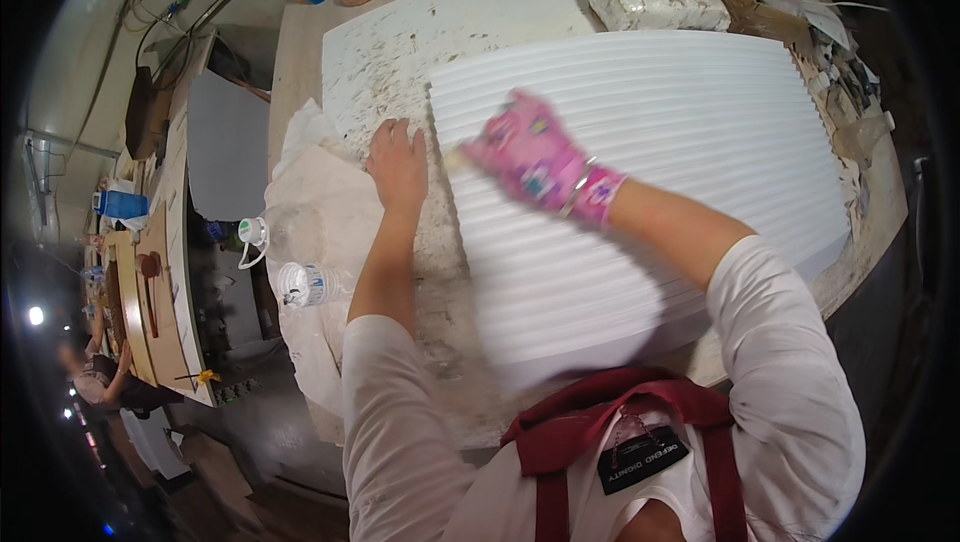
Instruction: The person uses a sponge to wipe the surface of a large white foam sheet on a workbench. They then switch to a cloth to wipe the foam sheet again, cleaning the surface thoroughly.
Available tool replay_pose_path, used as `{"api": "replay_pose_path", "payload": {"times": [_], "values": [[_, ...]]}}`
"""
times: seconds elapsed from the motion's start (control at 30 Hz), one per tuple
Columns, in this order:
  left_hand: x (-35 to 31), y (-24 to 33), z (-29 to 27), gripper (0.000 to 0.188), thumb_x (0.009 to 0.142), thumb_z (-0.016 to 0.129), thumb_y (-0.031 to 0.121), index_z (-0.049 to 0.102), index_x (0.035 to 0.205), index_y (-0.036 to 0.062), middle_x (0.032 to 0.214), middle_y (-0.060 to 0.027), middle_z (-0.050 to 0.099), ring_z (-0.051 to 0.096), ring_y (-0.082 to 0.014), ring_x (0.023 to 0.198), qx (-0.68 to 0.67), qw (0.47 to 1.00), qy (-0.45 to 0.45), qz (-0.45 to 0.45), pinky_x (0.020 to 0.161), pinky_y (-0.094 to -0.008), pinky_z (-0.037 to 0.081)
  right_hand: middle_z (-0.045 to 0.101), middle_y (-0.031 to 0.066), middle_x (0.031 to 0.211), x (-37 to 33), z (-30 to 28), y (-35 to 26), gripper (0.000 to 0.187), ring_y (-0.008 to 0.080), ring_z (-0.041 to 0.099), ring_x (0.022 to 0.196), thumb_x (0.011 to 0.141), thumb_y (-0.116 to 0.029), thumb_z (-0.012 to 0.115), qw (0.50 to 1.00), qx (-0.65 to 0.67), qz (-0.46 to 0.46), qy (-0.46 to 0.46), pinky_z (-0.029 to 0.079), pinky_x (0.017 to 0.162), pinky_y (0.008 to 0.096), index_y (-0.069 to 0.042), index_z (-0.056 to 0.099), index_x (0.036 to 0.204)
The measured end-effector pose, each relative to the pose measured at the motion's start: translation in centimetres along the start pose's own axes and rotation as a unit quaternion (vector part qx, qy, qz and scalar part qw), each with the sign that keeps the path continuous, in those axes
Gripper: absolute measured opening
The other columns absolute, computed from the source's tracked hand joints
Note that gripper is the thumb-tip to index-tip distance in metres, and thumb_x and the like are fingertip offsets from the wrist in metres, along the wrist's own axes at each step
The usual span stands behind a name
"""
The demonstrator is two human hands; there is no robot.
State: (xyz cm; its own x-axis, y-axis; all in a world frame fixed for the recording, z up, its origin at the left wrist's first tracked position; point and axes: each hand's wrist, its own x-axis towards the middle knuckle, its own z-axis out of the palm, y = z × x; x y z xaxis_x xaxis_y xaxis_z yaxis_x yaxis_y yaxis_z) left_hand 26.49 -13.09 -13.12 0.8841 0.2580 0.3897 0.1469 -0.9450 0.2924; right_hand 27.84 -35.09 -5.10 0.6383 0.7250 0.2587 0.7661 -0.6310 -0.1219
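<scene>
Panel of white material with straight parallel ribs [650, 132] lies on a large pale table [299, 52], its ribs running roughly from nine to three o'clock. Clocked from its middle, a plastic-wrapped white block [658, 2] sits at twelve, and a clear plastic bottle with ribbed sides [310, 284] lies well apart, between eight and nine.

The bare left hand [398, 170] rests palm down just off the nine o'clock edge, fingers loosely spread and with nothing seen in its hold; whether it touches that edge I cannot tell. The right hand, in a pink flowered glove [530, 154], is over the ribs toward ten o'clock, blurred, its fingers seemingly curled; how tightly they close, and whether they grip anything, cannot be told.

My judgement: light for its spread, stiff along the ribs, more willing to bend across them. The smooth face may slide under a glove, and the ridge crests and toothed rib ends look easy to dent or chip. Best hold: palms under the three and nine o'clock ends, without pinching single ridges.
</scene>
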Motion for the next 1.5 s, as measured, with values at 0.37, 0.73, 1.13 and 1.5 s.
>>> {"api": "replay_pose_path", "payload": {"times": [0.37,0.73,1.13,1.5], "values": [[-0.3,1.1,-1.5,0.037,0.090,0.057,0.024,0.055,0.123,0.0105,0.132,-0.0111,0.049,0.043,-0.0291,0.124,0.053,0.997,0.029,0.040,0.099,-0.0468,0.034,0.064,0.0086,0.094,1.4,-0.8,2.7,0.021,0.0266,0.060,0.095,0.093,-0.028,0.048,0.997,-0.067,-0.027,0.026,0.037,0.098,0.0445,-0.018,0.064,0.101],[-10.7,-0.4,-7.2,0.035,0.094,0.046,0.012,0.048,0.126,-0.0046,0.126,-0.0211,0.050,0.048,-0.0341,0.118,-0.256,0.961,0.004,-0.106,0.103,-0.0398,0.034,0.065,0.0110,0.094,-0.8,-3.2,17.1,0.032,0.0272,0.062,0.093,0.098,-0.026,0.036,0.980,-0.120,0.155,0.017,0.042,0.091,0.0420,-0.010,0.063,0.104],[-14.0,2.4,-6.6,0.030,0.090,0.050,0.013,0.053,0.116,-0.0018,0.125,-0.0229,0.051,0.048,-0.0401,0.114,-0.031,0.998,-0.018,-0.043,0.097,-0.0480,0.037,0.067,0.0115,0.094,-8.5,-4.9,26.8,0.036,0.0246,0.063,0.096,0.098,-0.025,0.035,0.966,-0.081,0.236,0.069,0.039,0.092,0.0387,-0.010,0.067,0.091],[-13.8,1.8,-6.1,0.025,0.089,0.049,0.003,0.054,0.114,-0.0012,0.122,-0.0203,0.053,0.052,-0.0355,0.111,-0.053,0.998,-0.010,-0.041,0.090,-0.0413,0.045,0.064,0.0146,0.078,-11.0,-5.1,28.1,0.032,0.0311,0.062,0.076,0.095,-0.032,0.046,0.977,-0.092,0.115,0.157,0.050,0.072,0.0400,-0.011,0.068,0.090]]}}
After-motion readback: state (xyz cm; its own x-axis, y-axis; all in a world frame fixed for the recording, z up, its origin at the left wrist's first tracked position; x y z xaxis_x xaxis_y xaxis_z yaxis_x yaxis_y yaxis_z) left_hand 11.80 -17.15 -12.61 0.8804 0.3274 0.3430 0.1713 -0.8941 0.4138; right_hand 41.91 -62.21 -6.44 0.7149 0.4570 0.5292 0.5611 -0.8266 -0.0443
